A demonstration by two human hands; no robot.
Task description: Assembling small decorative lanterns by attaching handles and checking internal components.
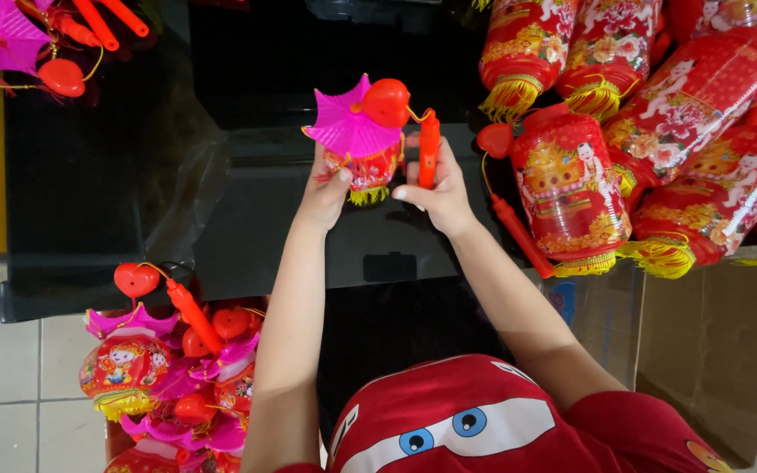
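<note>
Left hand [326, 194]: raised over the black table [116, 193], fingers clenched around the lower body of a small lantern [363, 144], thumb on its near side.
Small lantern: held in the air above the middle of the table; it has a pink scalloped top, a red printed body and a yellow fringe hanging at the bottom. A red heart-shaped piece [386, 102] sits against the pink top.
Right hand [438, 188]: just beside the left, fingers closed on an orange handle stick [429, 151] that stands nearly upright.
Cord: a thin yellow cord seems to run from the heart-shaped piece to the top of the stick, though it is too fine to be sure where it ends.
Large lanterns [641, 131]: a heap of red cylindrical ones with yellow tassels lies to the right, on the table's far end.
Cardboard box [703, 350]: below that heap, on the tiled floor.
Pile at lower left [168, 368]: more small lanterns with pink tops, red hearts and orange sticks.
Clothing: a red shirt with cartoon eyes.
</note>
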